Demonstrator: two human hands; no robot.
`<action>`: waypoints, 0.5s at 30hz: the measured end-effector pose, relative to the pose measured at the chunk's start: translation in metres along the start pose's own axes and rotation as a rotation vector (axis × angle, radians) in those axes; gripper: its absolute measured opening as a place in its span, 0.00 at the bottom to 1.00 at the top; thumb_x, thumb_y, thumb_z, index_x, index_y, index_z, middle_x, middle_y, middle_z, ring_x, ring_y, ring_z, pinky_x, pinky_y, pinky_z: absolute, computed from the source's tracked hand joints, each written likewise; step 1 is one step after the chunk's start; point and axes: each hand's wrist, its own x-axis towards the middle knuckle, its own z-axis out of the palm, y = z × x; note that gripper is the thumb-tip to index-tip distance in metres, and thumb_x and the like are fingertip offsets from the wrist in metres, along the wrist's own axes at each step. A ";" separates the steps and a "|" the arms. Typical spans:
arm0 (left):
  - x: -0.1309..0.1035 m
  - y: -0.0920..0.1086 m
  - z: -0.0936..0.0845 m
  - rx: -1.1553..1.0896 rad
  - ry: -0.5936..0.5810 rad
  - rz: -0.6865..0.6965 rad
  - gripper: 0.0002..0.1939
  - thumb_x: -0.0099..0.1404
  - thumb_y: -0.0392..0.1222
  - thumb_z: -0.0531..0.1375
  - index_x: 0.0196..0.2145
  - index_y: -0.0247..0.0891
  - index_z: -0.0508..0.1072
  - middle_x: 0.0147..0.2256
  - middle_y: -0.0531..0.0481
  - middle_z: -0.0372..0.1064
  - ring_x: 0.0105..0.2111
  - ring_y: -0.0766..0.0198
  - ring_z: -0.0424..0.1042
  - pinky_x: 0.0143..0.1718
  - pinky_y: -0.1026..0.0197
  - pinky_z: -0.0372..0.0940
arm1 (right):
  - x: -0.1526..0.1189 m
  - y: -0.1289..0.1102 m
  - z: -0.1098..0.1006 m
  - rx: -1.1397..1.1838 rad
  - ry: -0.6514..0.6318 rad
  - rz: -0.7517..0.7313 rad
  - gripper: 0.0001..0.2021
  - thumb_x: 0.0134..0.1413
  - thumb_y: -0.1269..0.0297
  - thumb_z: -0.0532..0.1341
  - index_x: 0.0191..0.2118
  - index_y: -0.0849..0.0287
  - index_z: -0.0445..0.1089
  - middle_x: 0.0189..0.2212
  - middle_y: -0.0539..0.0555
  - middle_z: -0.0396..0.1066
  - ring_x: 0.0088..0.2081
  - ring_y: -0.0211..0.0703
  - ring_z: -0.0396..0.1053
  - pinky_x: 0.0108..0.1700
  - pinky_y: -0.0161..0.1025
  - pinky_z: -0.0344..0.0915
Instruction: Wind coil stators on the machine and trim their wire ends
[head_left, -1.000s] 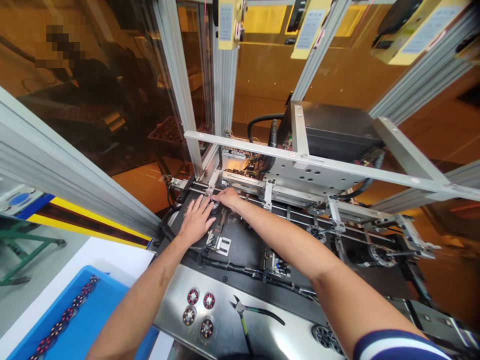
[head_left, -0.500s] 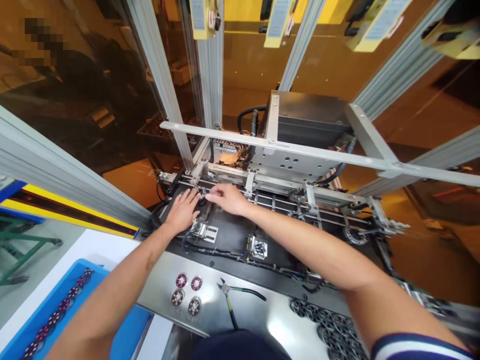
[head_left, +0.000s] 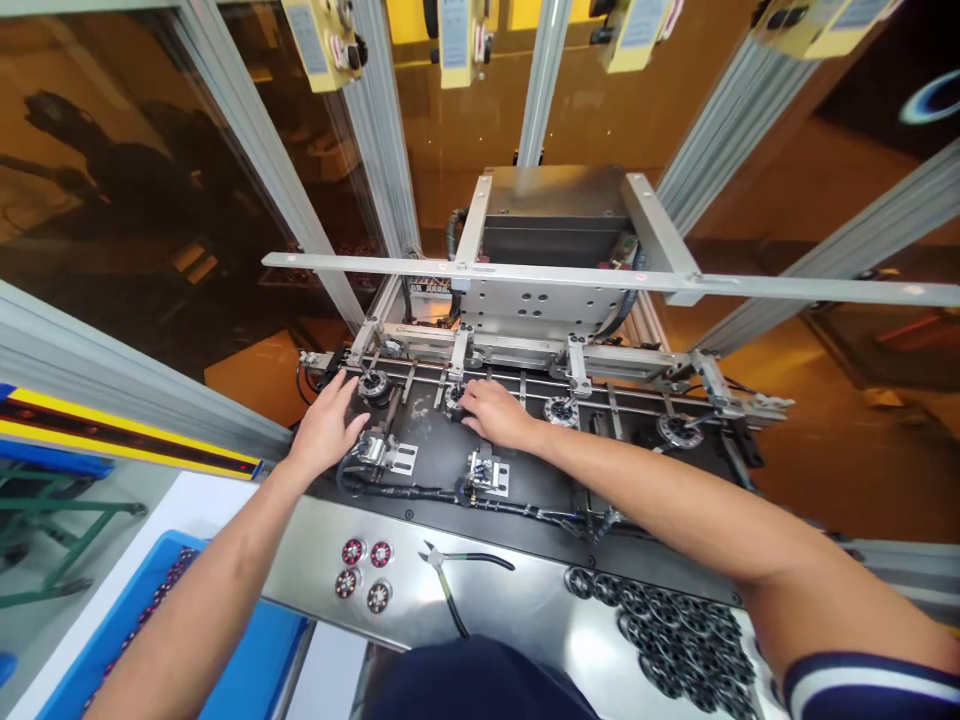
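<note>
My left hand (head_left: 327,422) is open at the left end of the black machine bed, thumb and fingers spread. Just right of its fingertips sits a round metal part (head_left: 373,387) at the leftmost station. My right hand (head_left: 498,412) has its fingers bent around the near side of a second round metal part (head_left: 454,398), partly hidden by them. Further right along the rail are a third round part (head_left: 561,411) and a fourth one (head_left: 679,431). Small metal fixtures (head_left: 489,474) stand on the bed in front of my right hand.
On the steel ledge lie several small wound cores (head_left: 381,554), cutting pliers (head_left: 442,572) and many black rings (head_left: 675,630). A blue tray (head_left: 259,650) is at lower left. A metal crossbar (head_left: 570,278) spans above the bed, between aluminium posts (head_left: 544,80).
My right hand has moved from the leftmost station to the second round part. The left hand has drawn away leftward, uncovering the first round part. The view has shifted.
</note>
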 end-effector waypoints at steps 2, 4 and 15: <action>-0.011 0.016 -0.016 -0.006 0.085 -0.032 0.28 0.70 0.50 0.53 0.61 0.28 0.64 0.66 0.29 0.55 0.65 0.45 0.59 0.65 0.44 0.58 | 0.002 -0.005 0.003 -0.019 -0.016 0.026 0.09 0.63 0.62 0.62 0.45 0.62 0.72 0.49 0.56 0.72 0.51 0.48 0.69 0.55 0.53 0.67; -0.020 0.039 -0.026 -0.043 0.163 -0.018 0.25 0.70 0.49 0.53 0.59 0.31 0.67 0.66 0.33 0.56 0.65 0.47 0.59 0.65 0.45 0.57 | 0.001 -0.005 0.004 -0.023 -0.025 0.080 0.11 0.64 0.61 0.61 0.47 0.61 0.71 0.50 0.57 0.71 0.52 0.48 0.70 0.55 0.53 0.68; 0.017 0.139 0.068 -0.078 -0.079 0.190 0.26 0.66 0.37 0.59 0.61 0.30 0.65 0.65 0.33 0.60 0.66 0.42 0.57 0.63 0.41 0.59 | 0.052 0.018 0.000 0.178 -0.242 0.716 0.16 0.63 0.59 0.62 0.52 0.63 0.69 0.49 0.57 0.71 0.45 0.46 0.73 0.46 0.46 0.74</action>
